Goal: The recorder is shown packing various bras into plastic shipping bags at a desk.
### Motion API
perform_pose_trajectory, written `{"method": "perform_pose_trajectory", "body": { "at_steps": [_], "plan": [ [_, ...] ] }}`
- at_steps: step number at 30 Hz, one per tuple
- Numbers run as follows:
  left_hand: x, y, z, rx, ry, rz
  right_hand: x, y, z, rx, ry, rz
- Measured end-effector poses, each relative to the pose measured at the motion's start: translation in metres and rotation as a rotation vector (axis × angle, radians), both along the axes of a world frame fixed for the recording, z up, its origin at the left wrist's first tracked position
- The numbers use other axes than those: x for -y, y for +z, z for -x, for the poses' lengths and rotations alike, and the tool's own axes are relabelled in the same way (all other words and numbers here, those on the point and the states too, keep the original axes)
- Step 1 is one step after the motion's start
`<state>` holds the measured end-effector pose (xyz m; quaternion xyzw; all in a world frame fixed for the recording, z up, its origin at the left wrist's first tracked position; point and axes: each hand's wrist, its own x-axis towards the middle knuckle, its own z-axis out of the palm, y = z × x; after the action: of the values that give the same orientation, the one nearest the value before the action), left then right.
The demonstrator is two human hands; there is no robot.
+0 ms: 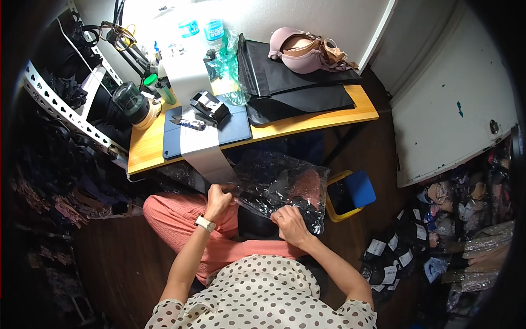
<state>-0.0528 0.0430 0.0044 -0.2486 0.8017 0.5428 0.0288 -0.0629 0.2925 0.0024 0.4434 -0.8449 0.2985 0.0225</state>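
A large clear plastic bag (279, 177) spreads out in front of my lap, between me and the table. Its near edge is pinched by my left hand (220, 201), which wears a watch (205, 223). Farther right along the same edge, my right hand (289, 224) grips the plastic with curled fingers. Under the bag, a dark item (257, 224) rests between my legs; its kind is unclear. A long strip of white label paper (207, 162) hangs off the table and ends near my left hand.
The wooden table (312, 119) holds a tablet (236, 125), a box cutter (189, 122), a black tape dispenser (209, 106), black mailing bags (296, 100) and a bra (298, 53). A yellow bin with a blue lid (359, 189) stands right. Labelled black parcels (386, 259) lie on the floor.
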Motion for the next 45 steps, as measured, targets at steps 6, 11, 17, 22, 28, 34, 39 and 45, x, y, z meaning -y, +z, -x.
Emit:
{"method": "perform_pose_trajectory", "body": {
  "at_steps": [6,11,17,22,28,34,39,45],
  "plan": [
    [0.008,-0.016,0.010,-0.035,0.036,-0.022,0.009,0.016,-0.011,-0.268,-0.015,-0.093],
    [0.004,-0.011,0.006,-0.099,-0.103,-0.065,-0.010,0.013,0.014,-0.397,-0.215,-0.151],
    [0.000,-0.008,-0.004,-0.162,-0.082,-0.172,-0.016,0.029,0.018,-0.363,-0.204,-0.128],
    [-0.008,-0.003,-0.007,-0.102,-0.069,-0.051,-0.017,0.024,0.007,-0.296,-0.192,-0.099],
    [-0.016,0.008,-0.011,-0.096,-0.079,-0.035,-0.023,-0.008,-0.003,-0.206,-0.263,-0.108],
    [-0.013,0.008,-0.012,-0.101,-0.099,-0.081,-0.032,0.001,0.001,0.196,-0.437,-0.230],
    [-0.001,0.008,-0.023,-0.214,-0.252,0.282,-0.061,0.012,0.025,0.213,-0.579,-0.262],
    [-0.012,0.046,-0.013,-0.101,-0.283,0.286,-0.055,0.029,0.030,0.167,-0.594,-0.476]
  ]
}}
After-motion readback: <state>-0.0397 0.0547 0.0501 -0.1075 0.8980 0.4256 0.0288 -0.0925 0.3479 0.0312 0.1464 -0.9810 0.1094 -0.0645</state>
